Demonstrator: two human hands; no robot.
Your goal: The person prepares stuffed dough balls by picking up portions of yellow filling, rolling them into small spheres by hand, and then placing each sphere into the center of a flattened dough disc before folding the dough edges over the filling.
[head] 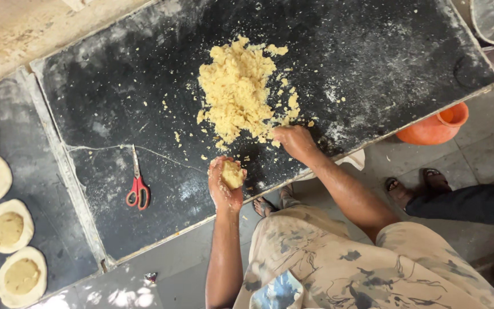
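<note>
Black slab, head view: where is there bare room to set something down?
The slab is bare right of the crumbly yellow pile, and along the far edge left of it. Also between the red scissors and the left hand. Crowded by the pile and right hand.

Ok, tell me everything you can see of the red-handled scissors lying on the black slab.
The red-handled scissors lie flat on the floured black stone slab, towards its left part, blades shut and pointing up the picture, the two red plastic loops at the lower end. The blades look like bare metal. They rest beside a thin pale crack line in the slab. Neither hand touches them: the left hand, cupping a ball of yellow crumbly dough, is the nearer, off to their right. A dusting of flour lies around them.
</note>
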